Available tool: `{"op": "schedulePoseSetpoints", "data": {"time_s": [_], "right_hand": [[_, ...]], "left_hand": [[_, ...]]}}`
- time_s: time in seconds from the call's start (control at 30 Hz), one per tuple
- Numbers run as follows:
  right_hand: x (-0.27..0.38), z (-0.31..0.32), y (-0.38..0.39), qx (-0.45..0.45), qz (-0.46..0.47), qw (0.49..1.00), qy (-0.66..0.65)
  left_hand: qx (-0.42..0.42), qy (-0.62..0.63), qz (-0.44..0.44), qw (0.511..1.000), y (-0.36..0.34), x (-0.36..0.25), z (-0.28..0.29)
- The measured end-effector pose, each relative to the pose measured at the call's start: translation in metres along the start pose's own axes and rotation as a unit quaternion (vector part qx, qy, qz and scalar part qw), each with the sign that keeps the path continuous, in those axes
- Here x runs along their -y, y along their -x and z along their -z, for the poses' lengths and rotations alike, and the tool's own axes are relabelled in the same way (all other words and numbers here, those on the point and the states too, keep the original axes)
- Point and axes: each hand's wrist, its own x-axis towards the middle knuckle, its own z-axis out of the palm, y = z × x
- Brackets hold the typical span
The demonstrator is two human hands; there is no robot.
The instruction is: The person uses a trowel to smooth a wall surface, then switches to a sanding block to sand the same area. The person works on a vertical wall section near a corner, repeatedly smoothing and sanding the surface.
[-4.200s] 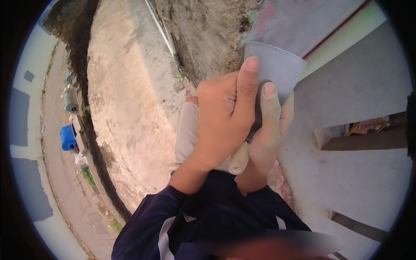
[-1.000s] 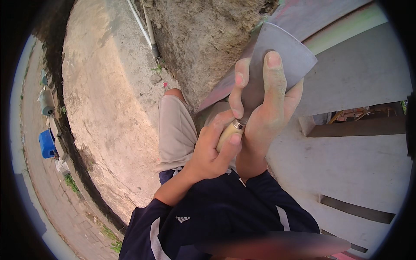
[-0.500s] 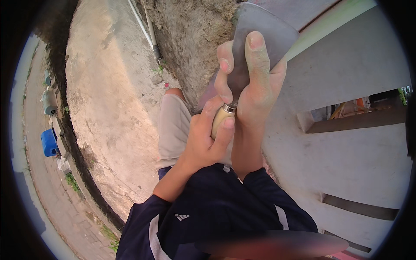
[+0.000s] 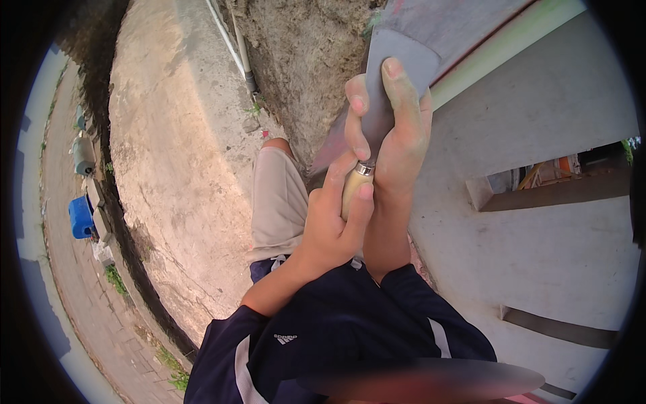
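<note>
My left hand (image 4: 328, 219) is closed around the pale wooden handle (image 4: 355, 187) of a putty knife. The knife's wide grey metal blade (image 4: 407, 46) points away from me, with a shiny collar where it meets the handle. Dusted with pale powder, my right hand (image 4: 402, 145) grips the blade from the right side. Its thumb lies along the upper face, and other fingertips curl at the left edge. Part of the blade is hidden behind the thumb and palm.
A rough grey-brown wall base (image 4: 303, 74) rises beyond my knee. Pale pipes (image 4: 239, 50) run beside it. On the right stands a smooth grey wall (image 4: 511, 256) with slot openings. A blue container (image 4: 81, 217) sits far left beyond the concrete ledge (image 4: 178, 168).
The putty knife has shifted slightly toward me, and its blade looks narrower, turned to a different angle. Both hands keep their hold; my left hand sits a little farther right.
</note>
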Motion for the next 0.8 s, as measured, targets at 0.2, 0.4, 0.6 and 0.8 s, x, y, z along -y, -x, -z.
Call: {"op": "schedulePoseSetpoints", "data": {"time_s": [0.2,0.4,0.6,0.8], "right_hand": [[0.0003,-0.0027,0.0019,-0.015,-0.028,0.999,-0.026],[0.0015,-0.0038,0.0014,-0.012,-0.04,0.999,-0.011],[-0.0012,-0.0062,0.001,-0.015,-0.036,0.999,-0.017],[0.0015,-0.0069,0.0019,-0.012,-0.043,0.999,-0.021]], "left_hand": [[-0.011,-0.086,-0.044,0.995,0.0017,-0.0069,0.0005],[-0.016,-0.05,-0.036,0.998,0.0014,-0.0049,-0.0024],[-0.011,-0.048,-0.015,0.999,0.004,-0.008,0.0017],[-0.014,-0.059,-0.049,0.997,0.0018,-0.0085,0.0008]]}}
